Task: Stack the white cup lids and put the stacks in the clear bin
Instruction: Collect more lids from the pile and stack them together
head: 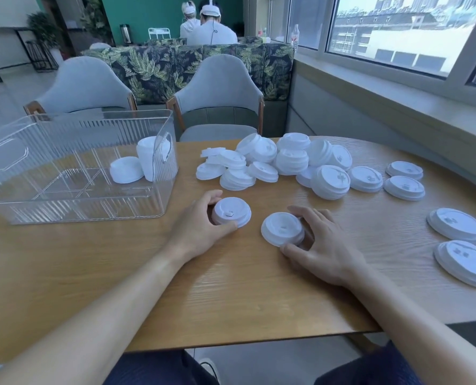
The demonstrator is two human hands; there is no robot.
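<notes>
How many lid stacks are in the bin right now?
2. A short stack lies on the floor of the bin near its right wall; a taller stack sits just right of it, against that wall. The ribbed walls could hide more.

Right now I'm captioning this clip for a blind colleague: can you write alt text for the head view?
Two bare hands on a wooden table each grip a small stack of white cup lids: the left hand holds one stack, the right hand another. Beyond lies a loose pile of lids, and at left a clear bin already holds lid stacks.
</notes>
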